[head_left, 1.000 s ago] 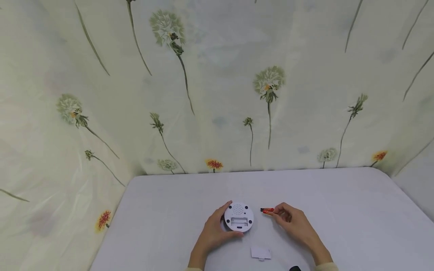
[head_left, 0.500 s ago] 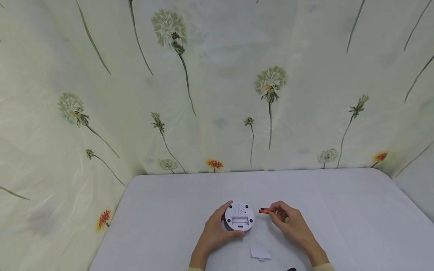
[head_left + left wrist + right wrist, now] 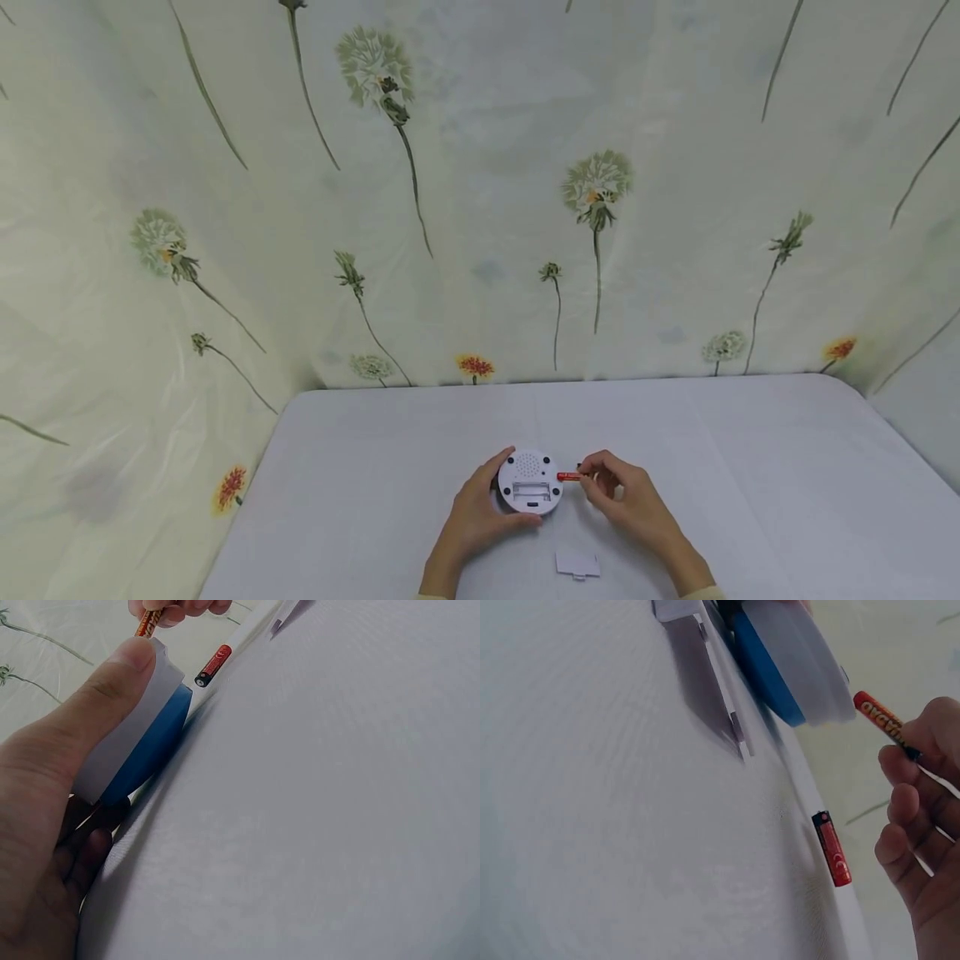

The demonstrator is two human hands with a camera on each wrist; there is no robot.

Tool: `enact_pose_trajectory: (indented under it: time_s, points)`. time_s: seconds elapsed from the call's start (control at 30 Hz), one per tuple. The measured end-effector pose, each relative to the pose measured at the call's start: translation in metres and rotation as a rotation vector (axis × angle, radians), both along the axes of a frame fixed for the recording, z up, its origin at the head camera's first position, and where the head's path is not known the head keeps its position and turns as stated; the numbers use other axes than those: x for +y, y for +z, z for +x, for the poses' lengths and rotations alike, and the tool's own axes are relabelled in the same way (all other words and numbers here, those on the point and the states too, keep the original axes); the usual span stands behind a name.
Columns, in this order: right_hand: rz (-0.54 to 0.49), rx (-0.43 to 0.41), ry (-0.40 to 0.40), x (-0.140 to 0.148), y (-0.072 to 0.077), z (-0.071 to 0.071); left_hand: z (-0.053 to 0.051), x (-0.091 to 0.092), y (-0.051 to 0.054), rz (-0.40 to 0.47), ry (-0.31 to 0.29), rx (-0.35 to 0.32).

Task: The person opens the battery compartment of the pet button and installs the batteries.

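Note:
My left hand grips a round white device by its edge, thumb at the near side, fingers at the far side. Its underside faces up, with speaker holes, dark feet and an uncovered battery compartment where no battery shows. Blue forms its lower part in the left wrist view. Between thumb and index finger, my right hand pinches a red battery, its free end close to the device's right rim. A second red battery lies on the table below that hand, mostly hidden in the head view.
A small white battery cover with a tab lies on the white-covered table, nearer than the device. Behind the table hangs a pale curtain printed with dandelions.
The right hand has moved left to the device's rim, bringing one battery with it. The other battery now lies apart on the table. The left hand and device stay nearly still.

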State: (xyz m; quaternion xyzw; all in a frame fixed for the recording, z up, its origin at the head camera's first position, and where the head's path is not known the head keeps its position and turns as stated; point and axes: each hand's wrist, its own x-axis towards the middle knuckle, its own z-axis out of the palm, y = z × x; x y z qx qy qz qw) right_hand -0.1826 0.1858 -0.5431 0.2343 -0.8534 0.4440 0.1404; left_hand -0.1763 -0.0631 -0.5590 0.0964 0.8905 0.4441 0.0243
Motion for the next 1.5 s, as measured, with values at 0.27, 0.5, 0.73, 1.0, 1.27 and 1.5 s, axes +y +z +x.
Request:
enact_pose_trajectory:
  time_s: [0.27,0.5,0.73,1.0,1.27,1.5]
  points:
    - [0.011,-0.008,0.022,-0.009,0.003,0.003,0.001,0.0,-0.001,-0.005,0.002,-0.007]
    - [0.046,0.015,0.034,-0.019,0.008,0.004,0.0,-0.002,-0.001,0.014,-0.013,0.012]
    - [0.076,0.077,0.054,-0.026,0.008,0.005,0.0,-0.003,-0.003,0.011,-0.015,0.034]
    - [0.074,0.135,0.064,-0.033,0.008,0.008,0.001,-0.002,-0.001,0.028,-0.021,0.018]
    - [0.094,0.132,0.044,-0.035,0.009,0.006,-0.001,-0.001,0.001,0.012,-0.02,0.015]
    - [0.102,0.135,0.04,-0.036,0.006,0.008,0.001,-0.003,-0.002,0.008,-0.017,0.036]
